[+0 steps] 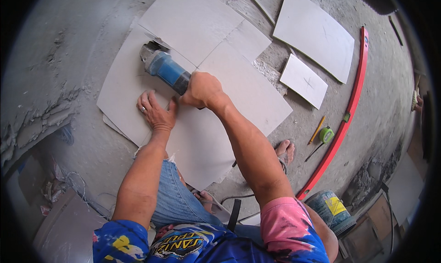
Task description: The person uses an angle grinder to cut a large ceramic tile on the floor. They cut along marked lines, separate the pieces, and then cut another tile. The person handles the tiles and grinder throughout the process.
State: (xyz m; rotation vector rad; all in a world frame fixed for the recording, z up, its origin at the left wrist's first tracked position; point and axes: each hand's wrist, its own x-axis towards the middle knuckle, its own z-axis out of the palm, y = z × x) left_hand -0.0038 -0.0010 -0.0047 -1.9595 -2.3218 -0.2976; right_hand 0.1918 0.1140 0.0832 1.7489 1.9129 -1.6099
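My right hand [201,89] grips the rear of a blue angle grinder [167,71], its fingers closed around the dark handle. The grinder's metal head and disc point to the upper left, over a large pale tile [248,88]. A thin dark line crosses the tile's surface near the disc; whether the disc touches it I cannot tell. Just below the grinder, my left hand [157,112] lies flat on the tile with its fingers spread, a ring on one of them. Other tile edges show beneath the large one at the lower left.
At the upper right lie a big tile piece [317,33] and a smaller one [304,81]. A long red spirit level [356,93] runs down the right side. Near it are a yellow pencil [317,129] and a green tape measure [326,134]. A bucket [328,210] stands at the lower right.
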